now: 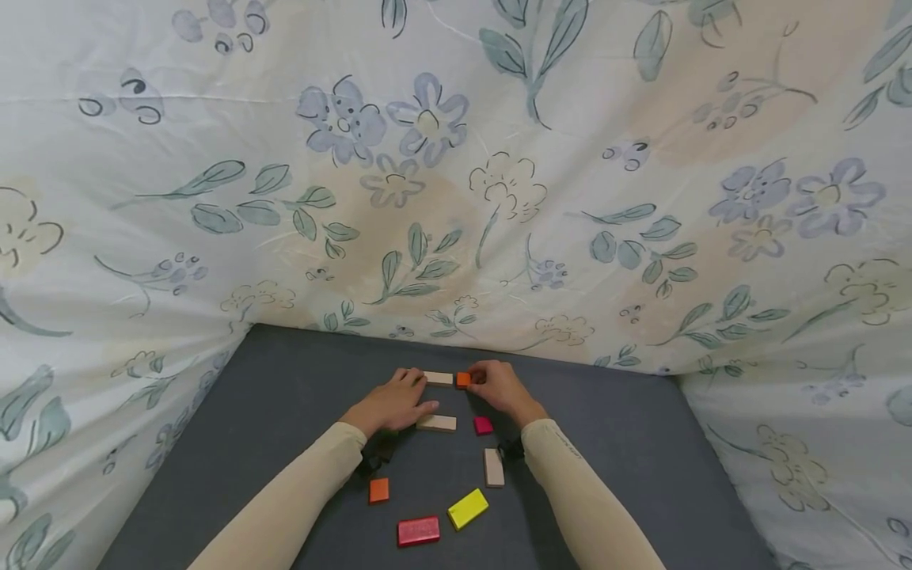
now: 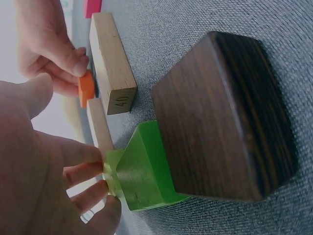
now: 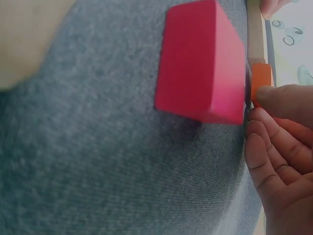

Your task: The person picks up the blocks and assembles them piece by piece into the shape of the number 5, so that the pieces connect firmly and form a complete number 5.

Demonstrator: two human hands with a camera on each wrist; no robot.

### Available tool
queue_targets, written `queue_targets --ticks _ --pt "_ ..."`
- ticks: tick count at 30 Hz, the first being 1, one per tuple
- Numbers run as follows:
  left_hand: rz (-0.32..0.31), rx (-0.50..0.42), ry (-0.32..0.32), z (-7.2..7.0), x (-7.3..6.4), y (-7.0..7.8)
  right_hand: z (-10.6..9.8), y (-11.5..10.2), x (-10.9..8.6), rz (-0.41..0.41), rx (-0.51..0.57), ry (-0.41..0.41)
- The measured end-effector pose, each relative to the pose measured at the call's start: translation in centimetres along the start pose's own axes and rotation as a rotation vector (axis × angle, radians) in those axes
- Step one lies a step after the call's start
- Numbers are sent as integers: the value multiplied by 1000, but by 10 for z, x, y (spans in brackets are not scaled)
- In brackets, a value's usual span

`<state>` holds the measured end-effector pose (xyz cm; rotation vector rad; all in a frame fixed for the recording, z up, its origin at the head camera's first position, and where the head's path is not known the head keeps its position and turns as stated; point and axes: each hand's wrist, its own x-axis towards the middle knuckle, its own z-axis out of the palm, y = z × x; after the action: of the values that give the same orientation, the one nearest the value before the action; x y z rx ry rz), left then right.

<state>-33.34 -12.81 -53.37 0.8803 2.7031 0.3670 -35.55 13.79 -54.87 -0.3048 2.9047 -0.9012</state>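
Observation:
At the far side of the mat, my right hand pinches a small orange block between thumb and fingers. The block stands at the right end of a pale wooden block. My left hand is at that wooden block's other end. In the left wrist view its fingertips touch a yellow-green block, the thumb held apart. A green block and a dark brown wooden block lie beside these fingers. Nearer me lie a second pale wooden block and a pink block.
Closer to me on the dark grey mat lie another orange block, a red block, a yellow block and an upright-pointing pale wooden block. Flower-patterned cloth hangs behind and at both sides.

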Motion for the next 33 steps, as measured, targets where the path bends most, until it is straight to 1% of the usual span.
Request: queue_targets --ticks 14,20,27,33 --pt "7 -20 -5 0 -2 0 6 -7 -1 16 2 20" --pt "9 -21 -1 0 -3 -1 8 -9 -1 22 -20 3" --pt "17 -21 13 2 -4 -3 9 -14 -4 40 -23 2" --pt "21 -3 -1 2 -6 -3 9 -17 -8 33 -17 -11"
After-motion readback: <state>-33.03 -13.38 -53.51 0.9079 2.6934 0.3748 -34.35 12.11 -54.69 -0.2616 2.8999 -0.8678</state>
